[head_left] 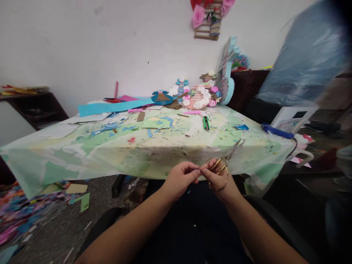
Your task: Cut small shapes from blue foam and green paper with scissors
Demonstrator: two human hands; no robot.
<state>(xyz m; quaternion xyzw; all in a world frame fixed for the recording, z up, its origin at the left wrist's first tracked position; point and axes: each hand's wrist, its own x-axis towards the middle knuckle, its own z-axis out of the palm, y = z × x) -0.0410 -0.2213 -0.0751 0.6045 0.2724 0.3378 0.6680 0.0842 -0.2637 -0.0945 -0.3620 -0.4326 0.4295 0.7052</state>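
My left hand and my right hand meet at the fingertips above my lap, just in front of the table edge. A pair of scissors with gold handles hangs on my right hand, its blades parted and pointing up and away to the right. The thumb and fingers of both hands are pinched together. Whatever lies between the fingertips is too small or hidden to make out.
A table with a green and white cloth holds paper scraps, a blue strip, a green cutter and craft pieces. A blue glue gun lies at the right edge. Coloured scraps litter the floor at left.
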